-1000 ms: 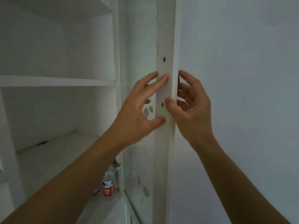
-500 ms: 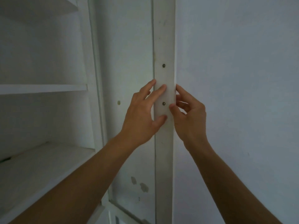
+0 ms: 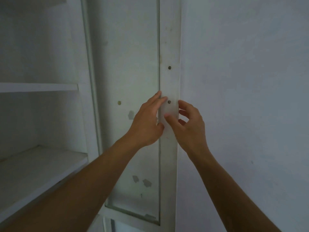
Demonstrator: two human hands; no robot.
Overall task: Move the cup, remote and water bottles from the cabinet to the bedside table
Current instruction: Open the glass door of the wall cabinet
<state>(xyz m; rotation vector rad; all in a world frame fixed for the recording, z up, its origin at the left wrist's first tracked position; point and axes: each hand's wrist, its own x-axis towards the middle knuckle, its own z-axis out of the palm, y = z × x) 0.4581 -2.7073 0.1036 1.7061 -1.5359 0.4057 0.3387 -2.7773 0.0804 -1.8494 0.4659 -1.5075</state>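
Note:
A white cabinet door (image 3: 169,47) with a glass pane (image 3: 127,56) fills the middle of the head view. My left hand (image 3: 147,124) lies against the left side of the door's upright frame strip, fingers stretched out, just below a small screw. My right hand (image 3: 190,128) pinches the strip's right edge, thumb on the front and fingers curled behind it. No cup, remote or water bottle is in view.
Open white cabinet shelves show at the left: an upper shelf (image 3: 38,87) and a lower shelf (image 3: 33,164) with nothing visible on them. A plain wall (image 3: 242,81) fills the right side, close to the door's edge.
The door pane now faces me much more broadly than before. The view has shifted right and up, so the red-labelled bottle seen low in the cabinet has left the frame. Both hands stay on the strip.

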